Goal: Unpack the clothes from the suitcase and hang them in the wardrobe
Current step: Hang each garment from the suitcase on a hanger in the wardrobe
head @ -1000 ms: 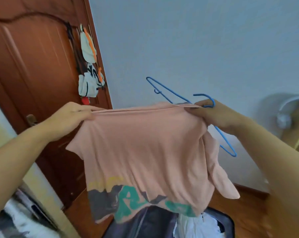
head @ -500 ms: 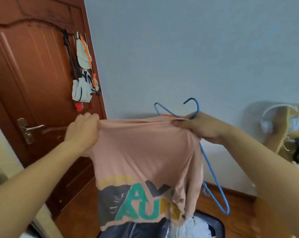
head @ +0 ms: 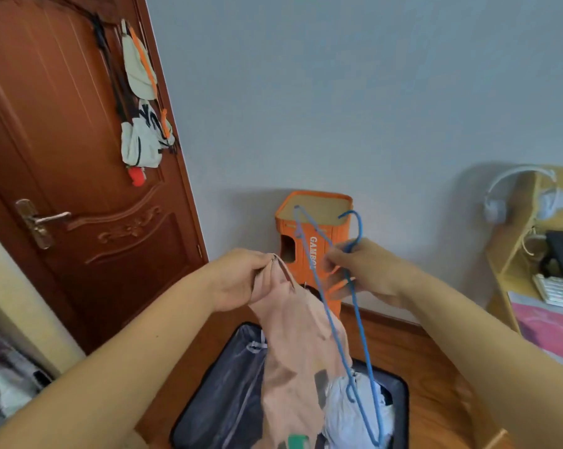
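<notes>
My left hand (head: 241,278) grips the top edge of a peach T-shirt (head: 298,354), which hangs bunched down over the open dark suitcase (head: 221,393) on the floor. My right hand (head: 367,270) holds a blue wire hanger (head: 357,322) just below its hook; the hanger dangles beside the shirt with its long side pointing down. White clothes (head: 354,413) lie in the suitcase below the hanger. The wardrobe is not in view.
A brown wooden door (head: 63,189) with bags hanging on it stands at the left. An orange box (head: 309,241) sits against the wall behind my hands. A wooden shelf unit (head: 516,241) with headphones and a bed edge (head: 552,332) are at the right.
My right hand has let go of the shirt and keeps only the hanger. The shirt, spread between both hands before, now hangs bunched from my left hand. Both hands have dropped lower.
</notes>
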The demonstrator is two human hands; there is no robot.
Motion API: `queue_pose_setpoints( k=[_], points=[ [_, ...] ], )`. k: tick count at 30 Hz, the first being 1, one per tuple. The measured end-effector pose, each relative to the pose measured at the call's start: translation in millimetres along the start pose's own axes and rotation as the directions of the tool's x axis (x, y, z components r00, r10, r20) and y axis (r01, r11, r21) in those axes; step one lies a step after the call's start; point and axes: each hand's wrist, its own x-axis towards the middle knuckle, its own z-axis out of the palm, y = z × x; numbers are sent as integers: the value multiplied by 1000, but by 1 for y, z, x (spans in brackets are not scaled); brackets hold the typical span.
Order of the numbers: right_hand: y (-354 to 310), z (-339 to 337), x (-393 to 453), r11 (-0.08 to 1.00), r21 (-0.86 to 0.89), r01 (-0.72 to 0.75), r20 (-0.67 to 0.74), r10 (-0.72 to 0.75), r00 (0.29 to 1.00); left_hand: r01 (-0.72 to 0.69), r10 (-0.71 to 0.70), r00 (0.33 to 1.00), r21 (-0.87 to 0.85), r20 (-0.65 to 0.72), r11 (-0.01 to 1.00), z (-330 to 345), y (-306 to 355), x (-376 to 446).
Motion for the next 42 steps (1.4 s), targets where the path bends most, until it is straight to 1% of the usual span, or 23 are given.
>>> queue_pose_setpoints(
  k=[2,3,7,9,12,14,15,16,17,18,19,20,21,23,25,26,27,30,31,33,37,39,42],
  points=[
    [3,-28,-1,991,-129,40,-116,-55,992,-7,-5,996,134,88,991,-3,4,-11],
    [1,-36,-4,981,-181,70,-119,-92,989,-30,5,990,181,138,983,-2,8,-15],
    [-2,-10,-11,966,-223,133,58,-123,991,-207,97,918,256,384,944,16,37,-25],
    [4,11,-9,973,-181,145,80,-132,988,-357,211,904,382,372,852,24,44,-26],
    [15,16,-4,981,-115,155,67,-148,987,-510,435,860,483,267,712,25,44,-30],
    [10,4,-4,975,-163,153,-17,-158,987,-522,433,850,592,300,614,14,42,-37],
    [5,-3,-5,967,-203,154,-77,-172,982,-501,402,856,709,324,496,6,41,-39],
    [0,-12,-5,960,-234,155,-134,-190,973,-443,383,867,844,317,303,-2,37,-40],
    [-5,-20,-4,951,-261,164,-173,-213,962,-331,411,869,941,275,72,-10,33,-40],
    [-10,-27,-3,940,-297,170,-200,-235,951,-180,494,842,976,216,-120,-16,26,-41],
    [-12,-31,-3,927,-337,166,-221,-250,943,-46,597,785,977,164,-208,-20,17,-42],
    [-13,-35,-1,916,-369,156,-248,-258,934,36,680,724,978,115,-204,-24,10,-42],
    [-11,-37,1,912,-385,141,-273,-258,927,82,742,668,984,65,-160,-28,5,-42],
    [-4,-37,4,922,-373,100,-296,-221,929,103,824,566,991,14,-88,-35,2,-35],
    [6,-33,6,927,-371,56,-264,-163,950,108,851,523,987,47,-121,-31,10,-27],
    [12,-30,6,921,-387,34,-246,-138,959,116,843,536,986,37,-118,-24,16,-23],
    [18,-28,7,920,-393,18,-234,-119,965,106,820,572,991,9,-85,-14,21,-20],
    [24,-30,1,960,-278,22,-269,-100,958,-14,661,750,1000,-2,18,12,34,-10],
    [23,-34,-5,969,-245,31,-305,-107,946,-38,604,797,999,20,17,16,38,-5],
    [16,-45,-23,980,-191,61,-367,-129,921,-42,503,862,998,57,-41,19,45,2],
    [0,-61,-72,983,33,181,-341,-159,927,49,327,945,983,12,-179,18,57,14],
    [-7,-60,-88,985,17,171,-306,-158,939,104,242,969,974,-53,-202,17,60,20],
    [-8,-57,-99,986,-102,134,-267,-157,951,128,171,980,979,-100,-161,17,64,26]
  ],
)
